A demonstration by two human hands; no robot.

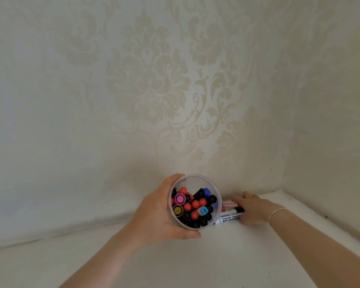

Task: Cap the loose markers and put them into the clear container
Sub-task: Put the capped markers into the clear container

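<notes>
Around container (195,201) left hand (158,213) curled; right hand (250,210) reaching markers (230,218).

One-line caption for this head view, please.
Left hand grips the marker-filled clear container while the right hand reaches onto loose markers on the white table.

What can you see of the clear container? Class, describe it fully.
The clear container is a round, see-through tub that looks like plastic, open at the top with no lid on it. It is seen from above, packed with upright markers whose caps show red, black, blue, pink and yellow. The left hand grips it from the side, fingers curled round its wall. It sits just left of the loose markers lying on the white surface. Whether it stands on that surface cannot be told.
</notes>
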